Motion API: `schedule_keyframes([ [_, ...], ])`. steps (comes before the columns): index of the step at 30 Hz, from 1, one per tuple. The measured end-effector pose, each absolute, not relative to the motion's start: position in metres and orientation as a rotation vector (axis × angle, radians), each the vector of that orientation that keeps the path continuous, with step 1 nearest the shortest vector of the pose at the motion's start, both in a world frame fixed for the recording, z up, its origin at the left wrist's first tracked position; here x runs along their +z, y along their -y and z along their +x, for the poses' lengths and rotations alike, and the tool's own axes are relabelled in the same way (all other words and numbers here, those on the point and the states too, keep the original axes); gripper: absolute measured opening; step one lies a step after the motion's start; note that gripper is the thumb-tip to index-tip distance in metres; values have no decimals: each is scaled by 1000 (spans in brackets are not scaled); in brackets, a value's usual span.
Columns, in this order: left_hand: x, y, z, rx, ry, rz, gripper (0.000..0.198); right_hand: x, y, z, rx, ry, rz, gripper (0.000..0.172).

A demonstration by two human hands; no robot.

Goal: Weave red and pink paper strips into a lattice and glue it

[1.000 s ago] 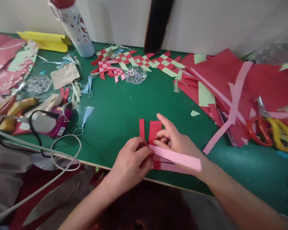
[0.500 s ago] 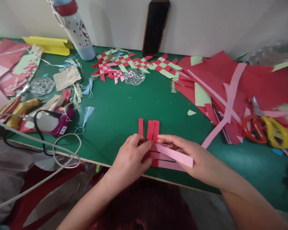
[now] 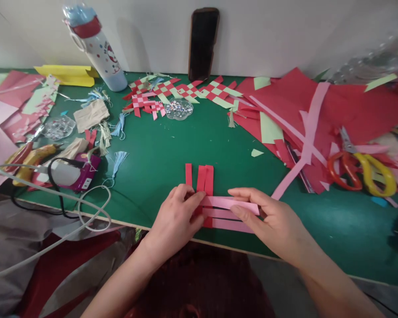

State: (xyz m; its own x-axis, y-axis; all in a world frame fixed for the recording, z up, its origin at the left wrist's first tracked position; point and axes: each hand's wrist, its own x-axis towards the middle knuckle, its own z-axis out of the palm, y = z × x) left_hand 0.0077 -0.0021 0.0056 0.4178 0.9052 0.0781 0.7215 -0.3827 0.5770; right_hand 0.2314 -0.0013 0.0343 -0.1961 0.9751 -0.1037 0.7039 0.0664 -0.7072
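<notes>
Three upright red paper strips [image 3: 200, 177] lie near the front edge of the green table [image 3: 172, 145], crossed by several pink strips [image 3: 225, 213]. My left hand [image 3: 175, 216] presses on the left end of the weave, fingers curled onto the strips. My right hand [image 3: 268, 218] pinches the top pink strip [image 3: 230, 202] between thumb and fingers and holds it level across the red ones.
Finished red-and-green woven mats [image 3: 182, 88] and a dish of beads [image 3: 179, 108] lie at the back by a bottle [image 3: 94, 44] and a phone [image 3: 202, 42]. Red paper sheets [image 3: 318, 110] and scissors [image 3: 365, 165] fill the right. A glue gun [image 3: 36, 157], cable and tassels sit left.
My right hand lowered the pink strip from a slant to level across the red strips and slid it left. The camera view tilted up slightly.
</notes>
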Motion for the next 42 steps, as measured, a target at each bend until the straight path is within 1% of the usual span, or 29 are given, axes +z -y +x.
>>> schedule_keyframes([
  [2,5,2,8,524,-1381,2218,37,31,1,230,849,1960,-1689,28],
  [5,5,2,7,509,-1379,2234,40,24,0,230,710,2063,-1699,28],
  [10,5,3,7,508,-1397,2249,42,11,-1,231,336,2313,-1616,29],
  [15,5,4,8,486,-1390,2241,43,11,-3,229,257,2432,-1582,26],
  [21,4,3,8,511,-1409,2251,43,19,-4,228,366,2382,-1577,21],
  [25,7,2,10,482,-1405,2225,42,37,-1,220,661,2223,-1545,15],
  [27,10,2,10,499,-1410,2210,36,47,1,214,818,2168,-1475,14],
  [31,13,1,11,521,-1394,2175,18,58,1,210,1046,2133,-1321,15],
  [34,12,2,11,533,-1409,2166,13,58,-5,214,1086,2091,-1360,21],
  [36,11,2,11,552,-1422,2164,14,54,-11,219,977,2074,-1447,27],
  [38,9,2,11,566,-1411,2170,14,46,-16,223,759,2123,-1516,31],
  [40,7,2,10,575,-1399,2180,14,36,-20,228,536,2234,-1536,31],
  [42,6,3,10,587,-1392,2186,13,27,-20,231,406,2343,-1535,29],
])
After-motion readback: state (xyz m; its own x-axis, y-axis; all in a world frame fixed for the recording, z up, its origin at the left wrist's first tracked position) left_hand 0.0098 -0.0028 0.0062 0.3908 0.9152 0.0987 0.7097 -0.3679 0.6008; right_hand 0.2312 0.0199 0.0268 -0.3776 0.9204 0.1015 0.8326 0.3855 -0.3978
